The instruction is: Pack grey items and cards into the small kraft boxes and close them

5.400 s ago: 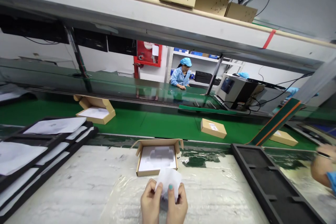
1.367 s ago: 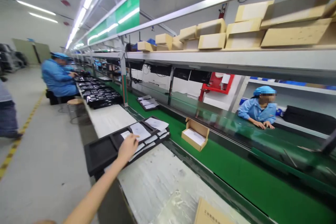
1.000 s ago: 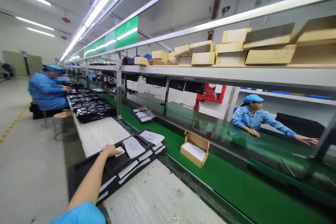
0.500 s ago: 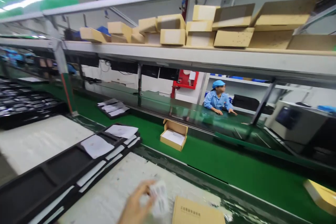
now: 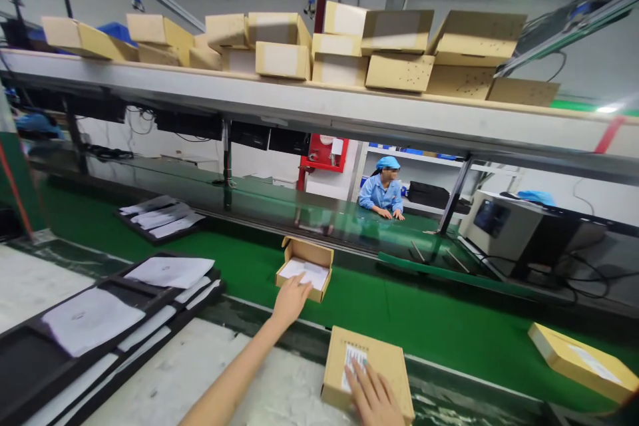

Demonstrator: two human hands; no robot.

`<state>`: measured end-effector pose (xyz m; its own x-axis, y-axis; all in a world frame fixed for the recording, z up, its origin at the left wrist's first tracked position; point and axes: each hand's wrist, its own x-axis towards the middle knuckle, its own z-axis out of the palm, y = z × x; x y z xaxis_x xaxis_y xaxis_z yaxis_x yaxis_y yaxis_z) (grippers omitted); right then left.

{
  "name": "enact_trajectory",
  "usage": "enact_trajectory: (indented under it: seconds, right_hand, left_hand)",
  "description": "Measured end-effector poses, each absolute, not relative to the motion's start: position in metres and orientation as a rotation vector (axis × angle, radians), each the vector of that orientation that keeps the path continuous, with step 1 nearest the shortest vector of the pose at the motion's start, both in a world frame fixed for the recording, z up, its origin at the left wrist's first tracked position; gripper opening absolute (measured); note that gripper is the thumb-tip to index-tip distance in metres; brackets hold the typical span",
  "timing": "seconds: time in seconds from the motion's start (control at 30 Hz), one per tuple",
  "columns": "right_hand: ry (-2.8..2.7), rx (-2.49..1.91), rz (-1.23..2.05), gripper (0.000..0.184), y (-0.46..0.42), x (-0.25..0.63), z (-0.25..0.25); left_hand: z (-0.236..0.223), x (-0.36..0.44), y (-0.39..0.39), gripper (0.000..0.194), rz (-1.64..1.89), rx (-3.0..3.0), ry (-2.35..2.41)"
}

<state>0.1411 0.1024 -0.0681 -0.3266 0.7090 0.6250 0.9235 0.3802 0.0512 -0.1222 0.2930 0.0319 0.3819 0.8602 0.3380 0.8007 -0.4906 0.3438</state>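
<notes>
My left hand (image 5: 290, 298) reaches out over the green conveyor belt (image 5: 439, 326) and touches the near edge of an open cardboard box (image 5: 305, 267) with white padding inside; its fingers are extended. My right hand (image 5: 372, 396) lies flat, fingers spread, on the lid of a closed cardboard box (image 5: 367, 366) with a white label, at the front edge of the bench.
A black tray (image 5: 100, 319) with white sheets sits at the left of the bench, another tray (image 5: 160, 218) farther back. A closed box (image 5: 582, 361) rides the belt at right. Boxes line the overhead shelf (image 5: 319, 103). A person (image 5: 383, 190) in blue works beyond the belt.
The view swung back from the left to the belt. My left hand left the black tray and now reaches the open box on the belt. My right hand rests on the closed box.
</notes>
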Motion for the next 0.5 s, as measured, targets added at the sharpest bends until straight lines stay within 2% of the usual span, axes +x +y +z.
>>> enact_trajectory:
  seconds: [0.07, 0.13, 0.23, 0.37, 0.5]
  right_hand:
    - [-2.138, -1.474, -0.527, 0.079, 0.154, 0.173, -0.072]
    - [-2.136, -1.558, -0.461, 0.073, 0.202, 0.206, -0.069]
    - [-2.080, -1.583, -0.403, 0.066, 0.253, 0.247, -0.061]
    - [-1.934, -1.419, -0.438, 0.065, 0.265, 0.255, -0.057]
    - [-1.860, -1.334, -0.348, 0.073, 0.209, 0.220, -0.052]
  left_hand:
    - [0.036, -0.120, 0.338, 0.037, 0.590, 2.610, 1.434]
    - [0.036, -0.115, 0.367, 0.033, 0.445, 2.701, 1.345]
    - [0.037, -0.105, 0.375, 0.019, 0.327, 2.810, 1.239]
    - [0.036, -0.104, 0.326, 0.014, 0.312, 2.896, 1.133]
    - [0.011, -0.116, 0.239, 0.011, 0.346, 2.923, 1.050]
